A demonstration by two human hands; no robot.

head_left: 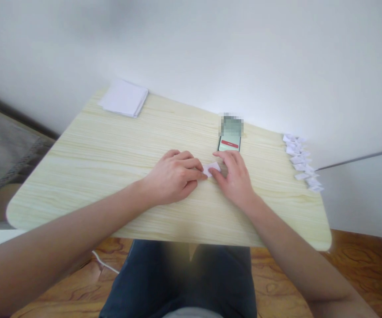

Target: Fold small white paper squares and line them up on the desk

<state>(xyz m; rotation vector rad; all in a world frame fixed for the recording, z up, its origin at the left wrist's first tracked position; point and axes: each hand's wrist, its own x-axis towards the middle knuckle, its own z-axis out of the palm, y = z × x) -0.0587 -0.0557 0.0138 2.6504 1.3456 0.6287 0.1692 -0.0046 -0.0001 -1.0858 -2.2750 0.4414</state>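
Note:
A small piece of folded white paper (pixel 215 167) lies on the light wood-grain table in front of me, between my two hands. My left hand (pixel 176 176) rests palm down with its fingers curled together, their tips pressed on the paper's left end. From the right, my right hand (pixel 234 179) sets its thumb tip on the paper. Its index finger arches above, apart from the thumb, near the lower edge of a phone (pixel 230 137). Fingertips cover part of the paper, so its full shape is hidden.
A stack of white paper sheets (pixel 125 98) sits at the table's back left. Several small folded white papers (pixel 299 160) form a row along the right edge. A white wall (pixel 191 53) stands behind the table (pixel 88 154). A white cable (pixel 105 263) runs below.

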